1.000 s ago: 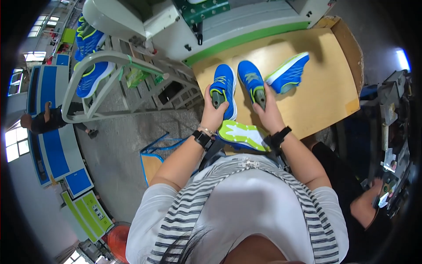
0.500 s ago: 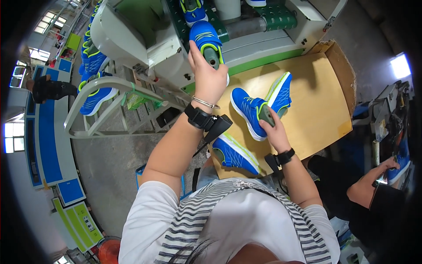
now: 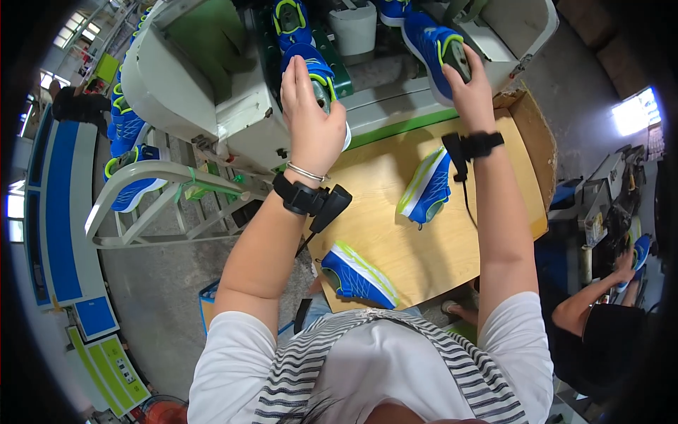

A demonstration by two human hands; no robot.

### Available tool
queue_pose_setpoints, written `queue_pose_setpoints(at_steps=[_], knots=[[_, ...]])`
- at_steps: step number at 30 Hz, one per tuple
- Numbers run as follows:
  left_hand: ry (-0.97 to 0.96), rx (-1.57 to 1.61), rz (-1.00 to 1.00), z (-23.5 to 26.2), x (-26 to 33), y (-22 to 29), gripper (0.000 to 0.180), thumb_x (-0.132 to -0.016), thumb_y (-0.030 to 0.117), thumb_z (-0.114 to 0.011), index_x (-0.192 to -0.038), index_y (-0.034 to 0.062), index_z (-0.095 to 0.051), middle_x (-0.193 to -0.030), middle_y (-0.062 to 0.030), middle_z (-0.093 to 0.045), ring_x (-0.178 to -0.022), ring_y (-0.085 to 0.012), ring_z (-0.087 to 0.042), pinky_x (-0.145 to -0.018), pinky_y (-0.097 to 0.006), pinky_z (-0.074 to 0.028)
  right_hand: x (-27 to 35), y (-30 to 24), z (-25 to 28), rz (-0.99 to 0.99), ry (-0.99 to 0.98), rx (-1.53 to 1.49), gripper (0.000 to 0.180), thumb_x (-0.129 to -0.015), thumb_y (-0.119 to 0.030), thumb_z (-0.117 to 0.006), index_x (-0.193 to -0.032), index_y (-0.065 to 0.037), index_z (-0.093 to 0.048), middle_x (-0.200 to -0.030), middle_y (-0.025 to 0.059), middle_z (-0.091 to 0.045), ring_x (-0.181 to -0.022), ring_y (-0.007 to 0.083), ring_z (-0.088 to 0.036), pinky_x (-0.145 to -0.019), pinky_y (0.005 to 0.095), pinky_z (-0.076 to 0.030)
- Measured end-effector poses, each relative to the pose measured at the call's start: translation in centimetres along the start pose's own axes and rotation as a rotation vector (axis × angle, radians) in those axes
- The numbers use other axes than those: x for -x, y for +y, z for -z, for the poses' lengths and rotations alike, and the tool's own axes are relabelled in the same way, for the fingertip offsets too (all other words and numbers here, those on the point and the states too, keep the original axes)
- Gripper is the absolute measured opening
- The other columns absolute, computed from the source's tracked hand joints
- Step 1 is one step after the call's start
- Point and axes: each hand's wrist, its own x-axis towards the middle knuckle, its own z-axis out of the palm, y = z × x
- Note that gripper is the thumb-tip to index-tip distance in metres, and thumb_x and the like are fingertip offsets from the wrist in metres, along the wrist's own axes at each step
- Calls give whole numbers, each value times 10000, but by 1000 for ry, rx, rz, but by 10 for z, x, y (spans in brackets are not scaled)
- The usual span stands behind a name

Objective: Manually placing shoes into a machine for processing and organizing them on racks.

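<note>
My left hand [image 3: 312, 124] is wrapped round the heel end of a blue sneaker [image 3: 308, 58] with lime trim. That sneaker sits at the machine's left lane, its toe pointing away from me. A dark green shoe last shows in its opening. With my right hand [image 3: 470, 92] I grip the heel end of another blue sneaker [image 3: 425, 44], also with a last [image 3: 458, 59] inside, at the machine's right lane. On the wooden tabletop [image 3: 367, 198] between my arms a sneaker [image 3: 429, 189] lies on its side. One more sneaker [image 3: 359, 277] lies on its side near my body.
The grey machine [image 3: 247, 116] has further sneakers [image 3: 289, 20] inside and a pale cylinder [image 3: 353, 30] between its lanes. At left, a metal rack [image 3: 152, 169] stands beside a row of blue sneakers [image 3: 127, 127]. A cardboard edge [image 3: 533, 134] borders the table. A co-worker's arm [image 3: 590, 290] is at right.
My right hand has carried its sneaker from the tabletop forward to the machine's right lane. The left hand still grips its sneaker. My view has shifted, and the left-lane sneakers appear slightly further left.
</note>
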Motion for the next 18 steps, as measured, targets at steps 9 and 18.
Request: queue_pose_setpoints(at_steps=[9, 18], knots=[[-31, -29, -50, 4, -15, -14, 767, -805, 76, -613, -1471, -26, -246, -1449, -212, -312, -1320, -346, -368, -1102, -372, -305, -18, 12, -21, -6, -56, 59, 564, -859, -277, -669, -1331, -40, -468, -1192, 235, -610, -1118, 370, -587, -946, 376, -458], [-72, 23, 27, 11, -36, -13, 766, -804, 80, -552, -1486, -20, -218, -1440, -232, -322, -1330, -366, -351, -1126, -363, -273, 38, 61, -7, -324, 190, -194, 974, -752, -522, -754, -1402, 85, -358, -1371, 280, -455, -1307, 356, -424, -1081, 388, -335]])
